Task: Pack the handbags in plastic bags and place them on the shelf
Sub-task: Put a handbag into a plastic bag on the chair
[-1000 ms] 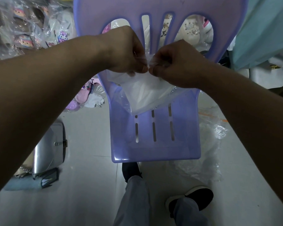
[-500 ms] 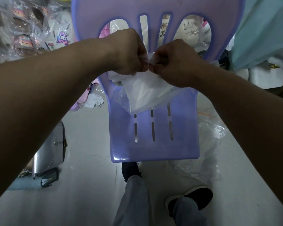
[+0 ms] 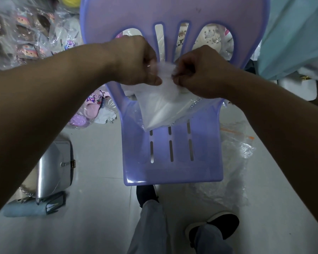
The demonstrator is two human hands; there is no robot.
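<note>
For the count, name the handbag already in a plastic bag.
The white handbag on the purple chair, its plastic bag pinched by left hand and right hand; the silver handbag on the floor lies unwrapped.

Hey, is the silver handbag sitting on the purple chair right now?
No, the silver handbag lies on the floor left of the purple chair, whose seat bears only the plastic bag.

Purple plastic chair [image 3: 173,162], slotted seat and back. Pink and lilac slippers [image 3: 92,109] in clear wrap, left of chair, on pale tiled floor [image 3: 99,217]. Black shoes [image 3: 226,226] near seat's front edge.
</note>
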